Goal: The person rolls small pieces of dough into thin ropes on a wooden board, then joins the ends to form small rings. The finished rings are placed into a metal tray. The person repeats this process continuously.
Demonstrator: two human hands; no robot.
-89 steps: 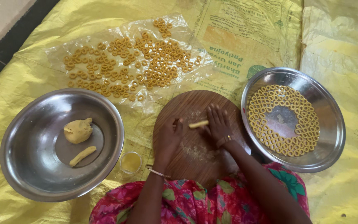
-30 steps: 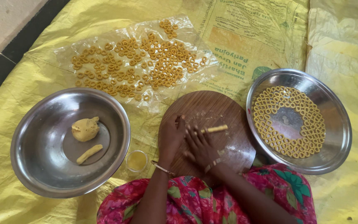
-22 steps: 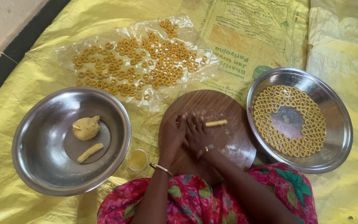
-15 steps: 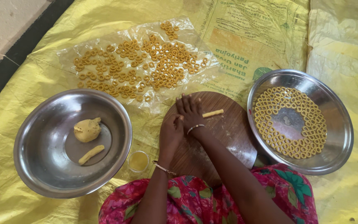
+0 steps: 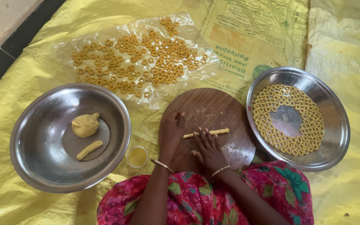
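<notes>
Wooden round rolling board (image 5: 213, 109) lies on a yellow woven plastic sheet (image 5: 30, 71) spread over the floor, directly in front of the seated person. A thin rope of yellow dough (image 5: 219, 131) lies across the middle of the board, running left to right.

Right hand (image 5: 208, 149): flat, fingers extended and spread, fingertips resting on the left part of the dough rope; nothing is clasped. A bangle sits at the wrist.

Left hand (image 5: 172, 132): palm down on the left edge of the board, fingers loosely curled, just beside the rope's left end; whether it touches the dough cannot be determined. It grips nothing. A bangle sits at this wrist also.

Left of the board stands a steel bowl (image 5: 34, 162) containing a lump of dough (image 5: 85, 124) and a short dough roll (image 5: 89, 149), the two lying apart. A small cup of yellow liquid (image 5: 138, 156) stands between the bowl and the board.

Right of the board, a steel plate (image 5: 338, 125) carries dough rings (image 5: 271, 133) arranged in circular rows around a bare centre.

Beyond the board, a clear plastic sheet (image 5: 80, 41) holds many loose dough rings (image 5: 146, 58) spread flat.
</notes>
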